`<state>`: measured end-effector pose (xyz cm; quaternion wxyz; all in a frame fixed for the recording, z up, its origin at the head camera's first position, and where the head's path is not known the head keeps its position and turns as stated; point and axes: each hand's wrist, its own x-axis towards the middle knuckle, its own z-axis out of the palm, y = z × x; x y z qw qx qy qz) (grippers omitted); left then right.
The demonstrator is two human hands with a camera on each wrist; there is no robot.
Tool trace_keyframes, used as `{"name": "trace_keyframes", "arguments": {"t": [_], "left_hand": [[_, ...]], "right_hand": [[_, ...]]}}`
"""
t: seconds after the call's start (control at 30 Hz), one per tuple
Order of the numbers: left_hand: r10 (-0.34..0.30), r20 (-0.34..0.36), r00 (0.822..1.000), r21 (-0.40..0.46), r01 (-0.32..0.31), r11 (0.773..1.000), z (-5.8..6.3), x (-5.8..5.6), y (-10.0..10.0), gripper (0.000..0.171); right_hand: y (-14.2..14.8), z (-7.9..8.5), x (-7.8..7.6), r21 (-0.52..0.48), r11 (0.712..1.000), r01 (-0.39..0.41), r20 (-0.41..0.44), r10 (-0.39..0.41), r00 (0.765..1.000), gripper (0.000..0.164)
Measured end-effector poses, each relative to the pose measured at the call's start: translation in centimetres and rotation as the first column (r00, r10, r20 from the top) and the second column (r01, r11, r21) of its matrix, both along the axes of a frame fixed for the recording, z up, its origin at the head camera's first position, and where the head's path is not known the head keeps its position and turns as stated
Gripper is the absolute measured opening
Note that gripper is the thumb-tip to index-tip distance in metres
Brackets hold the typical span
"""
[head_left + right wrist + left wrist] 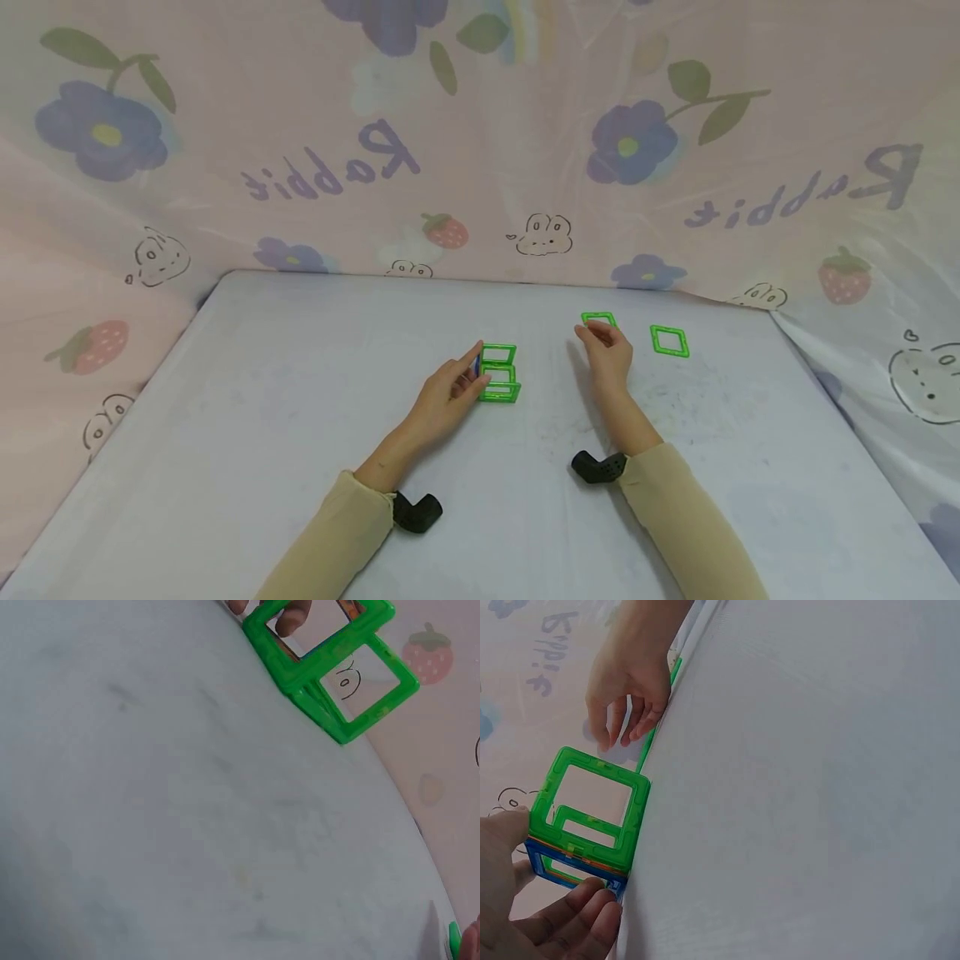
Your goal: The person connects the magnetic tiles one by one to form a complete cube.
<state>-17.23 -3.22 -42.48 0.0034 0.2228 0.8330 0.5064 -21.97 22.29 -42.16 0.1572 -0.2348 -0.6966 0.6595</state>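
My left hand grips the left side of a small box-like build of magnetic tiles, thumb on one side and fingers on the other. Green square frames form its open right part, and a blue tile sits on the side by my fingers. My right hand hangs with loosely bent fingers and nothing visible between them. Just beyond its fingertips a loose green square tile lies on the table, partly hidden by the hand. In the left wrist view, the right hand appears behind the build.
Another green square tile lies flat to the right of my right hand. The white-covered table meets a printed cloth backdrop at the back and sides. Black wrist-worn pieces stick out beside both sleeves.
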Motion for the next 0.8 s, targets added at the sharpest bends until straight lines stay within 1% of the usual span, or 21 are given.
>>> {"name": "trace_keyframes", "arguments": {"t": [0.13,0.3,0.4,0.53,0.67,0.8], "left_hand": [[-0.001,0.006,1.0,-0.003,0.001,1.0,0.0,0.1,0.0,0.055],[0.002,0.02,1.0,0.0,-0.002,1.0,0.1,0.2,-0.1,0.055],[0.002,0.02,1.0,0.005,-0.003,1.0,0.1,0.2,-0.1,0.055],[0.004,0.017,1.0,-0.002,-0.004,1.0,0.0,0.1,0.0,0.054],[0.002,0.01,1.0,-0.003,-0.002,1.0,-0.1,0.0,0.0,0.054],[0.003,0.009,1.0,0.005,-0.003,1.0,-0.1,-0.1,0.0,0.054]], "right_hand": [[0.3,-0.1,-0.3,0.005,0.997,0.08,-0.004,-0.08,0.997,0.034],[0.9,-0.3,-0.9,0.089,0.983,0.158,0.01,-0.159,0.987,0.036],[1.3,-0.5,-1.4,0.144,0.973,0.178,0.012,-0.182,0.983,0.037],[1.6,-0.4,-1.9,0.19,0.97,0.154,0.052,-0.167,0.985,0.041],[2.0,-0.2,-2.3,0.225,0.968,0.114,0.113,-0.142,0.983,0.052],[2.1,0.0,-2.6,0.254,0.964,0.077,0.148,-0.118,0.982,0.062]]}}
